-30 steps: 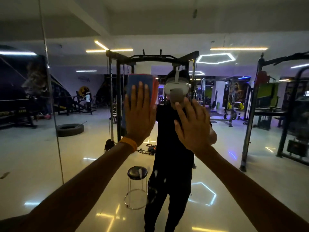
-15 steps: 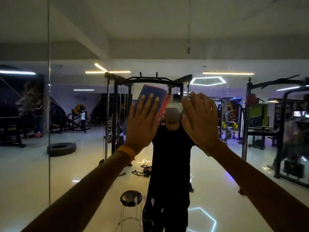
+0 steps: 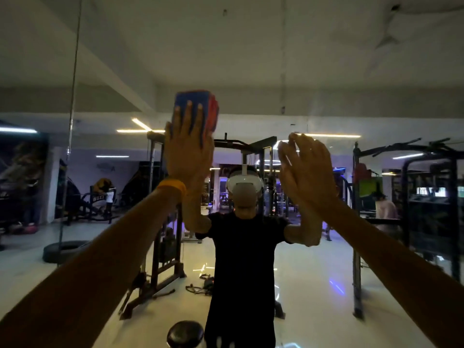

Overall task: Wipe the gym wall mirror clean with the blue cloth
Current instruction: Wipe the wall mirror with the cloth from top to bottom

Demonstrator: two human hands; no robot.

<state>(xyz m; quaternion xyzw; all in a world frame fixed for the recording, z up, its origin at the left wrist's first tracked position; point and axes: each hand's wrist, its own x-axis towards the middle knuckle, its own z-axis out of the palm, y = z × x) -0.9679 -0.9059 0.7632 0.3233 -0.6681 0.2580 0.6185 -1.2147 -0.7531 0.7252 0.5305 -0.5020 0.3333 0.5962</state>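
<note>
Up goes my left hand [image 3: 187,151] with the blue cloth [image 3: 192,100]: half a second back they were level with the reflected white headset [image 3: 244,187], and now they sit well above it and to its left, while my right hand [image 3: 305,172] has slid from just beside the headset out to its right. The left hand is flat, fingers straight and close together, pressing the folded cloth against the mirror [image 3: 326,59] and gripping nothing (a red face of the cloth peeps out on the side nearer the headset). The right hand is spread open and holds nothing, palm toward the glass; it is blurred, so I cannot tell whether it touches. My judgement is that I am mid-stroke on the upper part of the pane, with plenty of glass below and either side of the headset left to do. 3 things could go wrong from here. Only flat pressure keeps the cloth there, so if my push eases at this stretch it could slide out from under my fingers and drop. Weak pressure this far above the headset would also leave streaks. And if my bare right palm lands on the glass, it will print fresh smears on it.
</note>
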